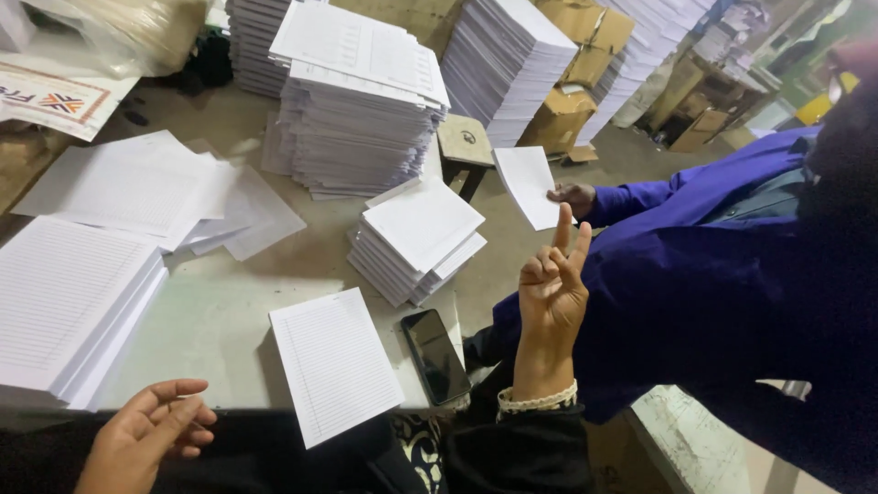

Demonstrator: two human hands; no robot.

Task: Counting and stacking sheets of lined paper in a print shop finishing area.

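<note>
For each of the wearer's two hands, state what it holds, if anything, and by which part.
Neither holds anything. The left hand hangs open near the table edge, beside the ruled sheet. The right hand is raised empty, two fingers up.

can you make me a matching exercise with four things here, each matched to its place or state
Things:
1. phone
2. single lined sheet
3. right hand
4. left hand

Places or states:
a. raised, two fingers pointing up
b. hanging over the table's near edge
c. open, palm up, at the table's near edge
d. dark screen up, right of the lined sheet

Pairs: 1-d, 2-b, 3-a, 4-c
</note>
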